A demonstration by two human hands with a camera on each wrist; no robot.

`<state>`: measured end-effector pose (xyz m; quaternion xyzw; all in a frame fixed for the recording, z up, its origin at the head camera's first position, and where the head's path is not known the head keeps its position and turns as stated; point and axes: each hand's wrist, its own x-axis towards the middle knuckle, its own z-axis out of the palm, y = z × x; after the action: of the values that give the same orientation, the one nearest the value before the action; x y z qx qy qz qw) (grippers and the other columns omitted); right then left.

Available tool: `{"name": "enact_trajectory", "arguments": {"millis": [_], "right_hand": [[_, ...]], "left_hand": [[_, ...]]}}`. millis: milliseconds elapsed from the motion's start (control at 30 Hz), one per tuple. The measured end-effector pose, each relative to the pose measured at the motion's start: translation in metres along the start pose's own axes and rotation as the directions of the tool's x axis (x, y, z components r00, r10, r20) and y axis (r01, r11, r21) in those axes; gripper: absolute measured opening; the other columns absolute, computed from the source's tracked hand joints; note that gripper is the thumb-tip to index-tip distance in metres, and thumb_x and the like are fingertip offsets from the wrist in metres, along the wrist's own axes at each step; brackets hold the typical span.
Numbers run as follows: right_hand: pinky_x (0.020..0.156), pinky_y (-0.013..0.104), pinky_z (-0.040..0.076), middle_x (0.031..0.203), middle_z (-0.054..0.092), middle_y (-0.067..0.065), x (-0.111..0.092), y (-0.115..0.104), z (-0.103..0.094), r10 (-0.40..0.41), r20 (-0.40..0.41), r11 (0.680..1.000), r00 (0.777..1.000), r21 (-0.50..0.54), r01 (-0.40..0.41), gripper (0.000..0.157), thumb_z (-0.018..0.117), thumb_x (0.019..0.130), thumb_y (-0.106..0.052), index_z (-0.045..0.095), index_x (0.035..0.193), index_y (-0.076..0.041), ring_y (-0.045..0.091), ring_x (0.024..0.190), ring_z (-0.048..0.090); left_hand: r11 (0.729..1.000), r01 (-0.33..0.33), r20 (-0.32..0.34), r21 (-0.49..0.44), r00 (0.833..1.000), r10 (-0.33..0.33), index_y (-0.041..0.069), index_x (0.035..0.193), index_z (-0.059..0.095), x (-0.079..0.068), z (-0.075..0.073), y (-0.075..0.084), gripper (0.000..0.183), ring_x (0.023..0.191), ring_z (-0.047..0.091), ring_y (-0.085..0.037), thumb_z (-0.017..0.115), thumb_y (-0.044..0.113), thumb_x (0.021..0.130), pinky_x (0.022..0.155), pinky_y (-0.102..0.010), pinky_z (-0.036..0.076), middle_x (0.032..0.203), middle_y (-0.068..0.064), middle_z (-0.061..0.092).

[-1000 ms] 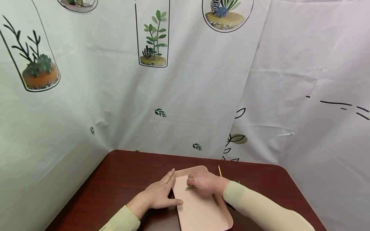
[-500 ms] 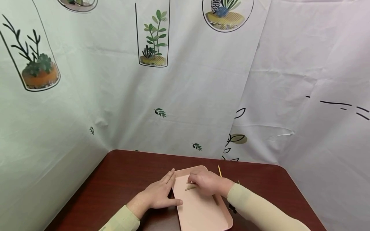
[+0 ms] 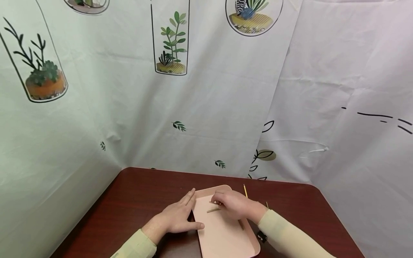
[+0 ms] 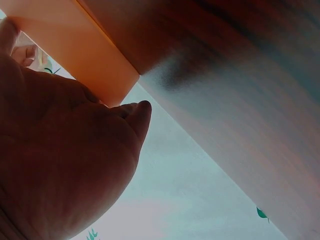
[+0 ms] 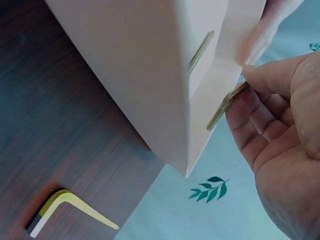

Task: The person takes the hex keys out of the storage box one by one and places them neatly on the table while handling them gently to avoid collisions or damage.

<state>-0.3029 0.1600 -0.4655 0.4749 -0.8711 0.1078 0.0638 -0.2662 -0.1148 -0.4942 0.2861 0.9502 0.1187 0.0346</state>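
A pink tray (image 3: 222, 238) lies on the table. My left hand (image 3: 177, 216) rests along its left edge, fingers straight, thumb over the rim; the left wrist view shows this hand (image 4: 65, 150) dark against the tray wall (image 4: 95, 55). Over the far part of the tray, my right hand (image 3: 233, 204) pinches a brass-coloured hex key (image 5: 220, 112) between thumb and fingertips. Another hex key (image 3: 213, 210) lies on the tray floor just below that hand. A further thin rod (image 3: 241, 224) lies by the tray's right wall.
On the table right of the tray, a yellow L-shaped hex key (image 5: 65, 196) shows in the right wrist view. A small black object (image 3: 262, 236) sits beside the right forearm. A thin rod tip (image 3: 267, 205) pokes out past the right wrist. Printed cloth (image 3: 209, 107) hangs behind the table (image 3: 145, 193).
My right hand has shifted slightly right, and more of the rods under its fingers now shows. The black object by the forearm has come into fuller view. The left hand stays still.
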Motion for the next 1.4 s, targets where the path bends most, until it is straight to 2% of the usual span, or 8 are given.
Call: {"name": "enact_trajectory", "arguments": {"millis": [200, 400, 600, 800, 1000, 1400], "right_hand": [[0.075, 0.020, 0.049, 0.103, 0.063, -0.010, -0.004, -0.002, -0.005, 0.036, -0.025, 0.998, 0.999, 0.043, -0.035, 0.021, 0.072, 0.096, -0.008, 0.067, 0.114, -0.015, 0.001, 0.084, 0.056], [0.075, 0.020, 0.048, 0.102, 0.060, -0.008, -0.007, 0.000, -0.005, 0.014, -0.094, 0.998, 0.996, 0.065, -0.008, 0.023, 0.072, 0.094, -0.004, 0.067, 0.113, -0.015, 0.006, 0.088, 0.054], [0.073, 0.020, 0.048, 0.098, 0.058, -0.007, -0.010, 0.001, -0.007, 0.016, -0.133, 0.989, 0.991, 0.148, 0.004, 0.026, 0.069, 0.095, -0.001, 0.065, 0.117, -0.014, 0.008, 0.087, 0.054], [0.069, 0.022, 0.052, 0.099, 0.060, -0.004, -0.015, 0.004, -0.008, 0.036, -0.165, 0.966, 0.986, 0.258, 0.008, 0.030, 0.069, 0.094, 0.000, 0.064, 0.120, -0.014, 0.008, 0.085, 0.057], [0.071, 0.023, 0.053, 0.099, 0.061, -0.006, -0.020, 0.006, -0.008, 0.098, -0.183, 0.930, 0.978, 0.366, -0.025, 0.033, 0.070, 0.095, -0.002, 0.064, 0.119, -0.023, 0.004, 0.087, 0.057], [0.075, 0.034, 0.055, 0.100, 0.062, -0.008, -0.027, 0.008, -0.012, 0.206, -0.213, 0.875, 0.955, 0.478, -0.082, 0.036, 0.073, 0.093, -0.001, 0.065, 0.119, -0.025, 0.008, 0.091, 0.060]], "left_hand": [[1.000, 0.001, -0.007, 0.003, 1.000, -0.001, 0.000, 0.162, 0.020, 0.000, 0.000, 0.000, 0.117, 0.154, 0.025, -0.025, 0.049, 0.084, 0.086, 0.099, -0.046, 0.050, 0.171, -0.014, 0.008], [1.000, -0.002, -0.017, 0.007, 1.000, 0.002, 0.000, 0.162, 0.021, 0.000, 0.002, -0.001, 0.119, 0.153, 0.027, -0.025, 0.049, 0.086, 0.085, 0.099, -0.046, 0.050, 0.171, -0.015, 0.010], [1.000, -0.005, -0.021, 0.011, 1.000, 0.005, -0.001, 0.162, 0.020, 0.000, 0.003, -0.001, 0.120, 0.152, 0.029, -0.026, 0.048, 0.086, 0.085, 0.098, -0.045, 0.051, 0.171, -0.015, 0.011], [1.000, 0.001, -0.009, 0.006, 1.000, -0.001, 0.000, 0.162, 0.019, 0.000, 0.002, -0.001, 0.119, 0.152, 0.028, -0.025, 0.049, 0.085, 0.085, 0.098, -0.045, 0.051, 0.171, -0.014, 0.008], [1.000, 0.006, 0.001, -0.001, 1.000, -0.006, 0.001, 0.163, 0.018, 0.000, 0.002, -0.001, 0.119, 0.153, 0.027, -0.025, 0.048, 0.086, 0.085, 0.099, -0.045, 0.050, 0.171, -0.014, 0.008], [1.000, 0.009, 0.000, -0.009, 1.000, -0.009, 0.001, 0.163, 0.018, 0.000, 0.002, 0.000, 0.118, 0.153, 0.026, -0.025, 0.049, 0.085, 0.086, 0.100, -0.045, 0.049, 0.171, -0.014, 0.008]]}}
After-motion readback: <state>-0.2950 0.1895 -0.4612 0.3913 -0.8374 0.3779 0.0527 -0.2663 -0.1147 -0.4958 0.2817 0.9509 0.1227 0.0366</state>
